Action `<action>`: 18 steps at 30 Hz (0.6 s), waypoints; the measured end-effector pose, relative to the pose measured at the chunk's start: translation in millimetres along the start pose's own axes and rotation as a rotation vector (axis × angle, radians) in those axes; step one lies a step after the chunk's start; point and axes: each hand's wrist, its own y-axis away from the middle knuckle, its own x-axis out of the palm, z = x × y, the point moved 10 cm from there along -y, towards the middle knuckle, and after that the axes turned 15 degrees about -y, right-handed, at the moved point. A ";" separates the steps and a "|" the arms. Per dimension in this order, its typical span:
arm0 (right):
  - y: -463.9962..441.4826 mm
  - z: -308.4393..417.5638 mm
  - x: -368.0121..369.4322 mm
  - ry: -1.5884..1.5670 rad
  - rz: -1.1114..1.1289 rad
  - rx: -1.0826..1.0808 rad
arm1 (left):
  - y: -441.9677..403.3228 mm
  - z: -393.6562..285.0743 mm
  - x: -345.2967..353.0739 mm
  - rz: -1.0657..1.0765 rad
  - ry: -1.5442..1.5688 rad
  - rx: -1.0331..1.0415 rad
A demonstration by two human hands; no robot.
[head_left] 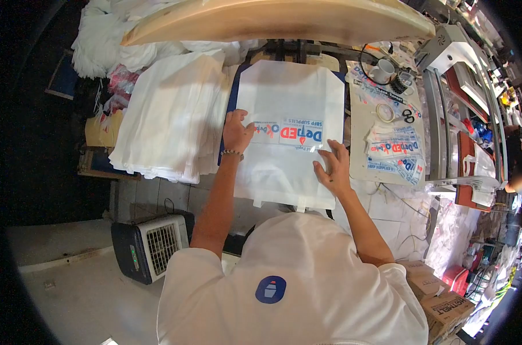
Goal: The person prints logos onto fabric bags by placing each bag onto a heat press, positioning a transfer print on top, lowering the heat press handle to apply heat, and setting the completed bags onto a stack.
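A white bag [284, 172] lies flat on a dark blue board in front of me. Across its middle is a printed transfer sheet [298, 133] with red and blue lettering, upside down to my view. At the bag's left edge rests my left hand [238, 132], a beaded bracelet on its wrist and its fingers apart near the sheet's left end. My right hand [334, 167] is at the bag's right edge, just below the sheet's right end, with its fingers spread. Neither hand visibly holds anything.
A tall stack of white bags [166, 115] stands on the left. A curved padded bar [278, 22] spans the top. On the right are printed sheets [393, 149], a tape roll [385, 113], scissors [408, 116], a mug [382, 71] and a heat press frame [445, 115].
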 end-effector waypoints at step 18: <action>-2.2 5.1 -2.8 -0.003 -0.030 -0.009 | -21.1 -28.5 47.4 0.437 -0.066 0.124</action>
